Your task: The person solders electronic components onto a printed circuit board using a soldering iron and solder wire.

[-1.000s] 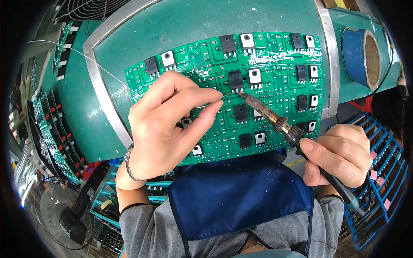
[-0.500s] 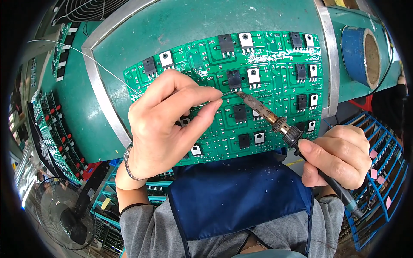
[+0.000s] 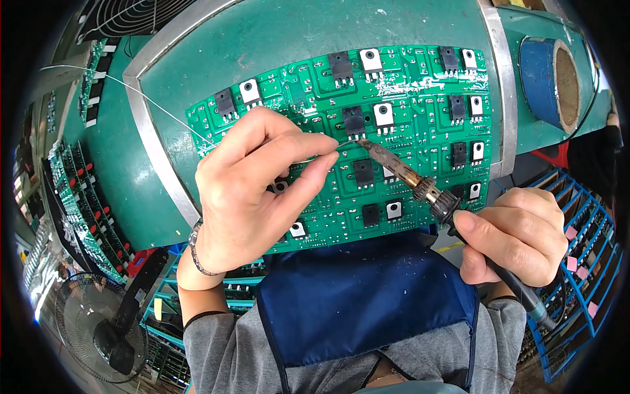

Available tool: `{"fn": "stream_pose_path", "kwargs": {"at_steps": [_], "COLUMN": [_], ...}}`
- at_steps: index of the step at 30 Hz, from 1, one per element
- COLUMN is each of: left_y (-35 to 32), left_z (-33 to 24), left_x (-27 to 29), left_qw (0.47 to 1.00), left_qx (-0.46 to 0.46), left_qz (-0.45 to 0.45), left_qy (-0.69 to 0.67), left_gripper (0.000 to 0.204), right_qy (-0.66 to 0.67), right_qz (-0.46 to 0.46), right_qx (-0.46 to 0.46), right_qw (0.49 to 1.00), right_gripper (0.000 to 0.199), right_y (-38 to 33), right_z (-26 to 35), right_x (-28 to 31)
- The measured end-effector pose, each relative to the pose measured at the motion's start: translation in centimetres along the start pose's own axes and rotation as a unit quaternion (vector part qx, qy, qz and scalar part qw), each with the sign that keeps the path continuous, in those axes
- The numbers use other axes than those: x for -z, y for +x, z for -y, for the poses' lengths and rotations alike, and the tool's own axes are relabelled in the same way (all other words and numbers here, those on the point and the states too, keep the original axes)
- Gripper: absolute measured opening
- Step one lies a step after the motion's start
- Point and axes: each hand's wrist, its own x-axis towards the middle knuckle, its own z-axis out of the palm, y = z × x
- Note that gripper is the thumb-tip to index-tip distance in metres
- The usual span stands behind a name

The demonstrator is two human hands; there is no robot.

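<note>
A large green circuit board panel lies on the bench in front of me, with pairs of black and silver three-legged components along it. My right hand is closed round the handle of a soldering iron. The iron's tip rests at the legs of a black component near the panel's middle. Over the left part of the board, my left hand pinches a thin solder wire between thumb and forefinger. The wire's end reaches the iron's tip, and its length trails off to the upper left.
A blue cylinder with a tan inner wall stands at the right. Populated boards are lined up on the left beside a black fan. Blue racks stand lower right. Metal strips edge the green bench.
The board has shifted very slightly up and to the left under my hands. The iron's tip has moved a little left along the component's legs. Both grips stay the same.
</note>
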Motion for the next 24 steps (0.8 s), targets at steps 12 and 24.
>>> {"fn": "stream_pose_path", "kwargs": {"at_steps": [12,24], "left_y": [0.19,0.15], "left_z": [0.1,0.15], "left_x": [-0.61,0.0], "left_qw": [0.999,0.999], "left_qx": [-0.039,0.003], "left_qz": [-0.006,-0.046], "left_qy": [0.027,-0.02], "left_gripper": [0.018,0.025], "right_qy": [0.005,0.013], "right_qz": [0.048,0.05], "right_qx": [0.039,0.031], "right_qw": [0.998,0.998], "right_gripper": [0.023,0.024], "right_y": [0.16,0.15], "right_z": [-0.66,-0.58], "right_x": [0.7,0.74]}}
